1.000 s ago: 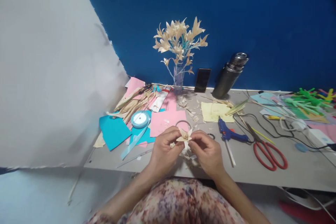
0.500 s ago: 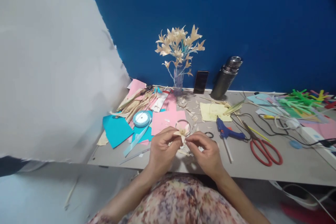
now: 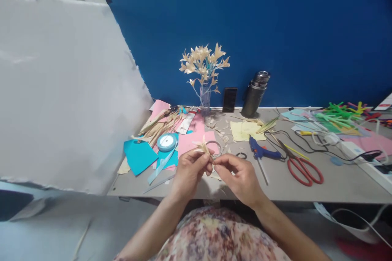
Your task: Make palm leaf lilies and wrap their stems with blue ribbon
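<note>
One pale flower (image 3: 202, 145), held over the table (image 3: 339, 185) in front of you. Your left hand (image 3: 187, 173) pinches it; your right hand (image 3: 240, 178), fingers narrowed, pinches its lower end. Beyond: one vase (image 3: 205, 100), its blooms (image 3: 200, 59) too crowded to count; one phone (image 3: 230, 100); one flask (image 3: 255, 96). Rightward: one glue gun (image 3: 265, 151), one pair of scissors (image 3: 303, 169). Leftward: one ribbon spool (image 3: 167, 142).

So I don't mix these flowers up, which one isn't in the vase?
The flower pinched in the left hand, in front of the person; the other flowers all rise from the vase.
</note>
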`<act>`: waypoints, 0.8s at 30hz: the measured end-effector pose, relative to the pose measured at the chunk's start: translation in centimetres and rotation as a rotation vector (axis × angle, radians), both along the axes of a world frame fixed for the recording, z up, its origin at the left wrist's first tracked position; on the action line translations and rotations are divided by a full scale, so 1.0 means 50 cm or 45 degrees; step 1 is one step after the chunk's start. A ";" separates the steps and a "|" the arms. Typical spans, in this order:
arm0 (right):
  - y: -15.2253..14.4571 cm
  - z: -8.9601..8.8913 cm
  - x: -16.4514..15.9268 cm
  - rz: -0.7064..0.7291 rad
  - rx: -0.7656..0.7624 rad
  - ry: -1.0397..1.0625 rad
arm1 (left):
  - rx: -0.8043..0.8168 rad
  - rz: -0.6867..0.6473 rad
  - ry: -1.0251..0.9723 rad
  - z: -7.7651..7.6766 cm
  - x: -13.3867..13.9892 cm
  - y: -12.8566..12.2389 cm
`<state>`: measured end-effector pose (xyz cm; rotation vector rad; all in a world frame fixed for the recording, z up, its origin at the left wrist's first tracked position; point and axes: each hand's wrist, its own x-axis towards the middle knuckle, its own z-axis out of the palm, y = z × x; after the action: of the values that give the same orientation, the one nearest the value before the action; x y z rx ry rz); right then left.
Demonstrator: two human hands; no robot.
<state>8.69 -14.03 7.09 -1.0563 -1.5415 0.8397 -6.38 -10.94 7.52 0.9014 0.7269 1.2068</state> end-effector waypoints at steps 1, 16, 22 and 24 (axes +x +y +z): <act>0.006 0.003 0.001 0.001 0.000 -0.003 | -0.004 0.006 -0.014 0.003 0.002 0.006; 0.079 -0.015 -0.009 -0.134 0.254 -0.167 | -0.006 0.106 0.027 -0.020 -0.007 0.069; 0.087 -0.028 -0.007 -0.149 0.269 -0.170 | -0.111 0.022 -0.098 -0.025 0.003 0.085; 0.087 -0.026 -0.009 -0.156 0.261 -0.158 | -0.127 0.018 -0.110 -0.026 0.006 0.089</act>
<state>8.26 -9.69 5.81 -1.0552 -1.6110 0.5282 -6.07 -6.47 6.21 0.7585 0.7181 1.2043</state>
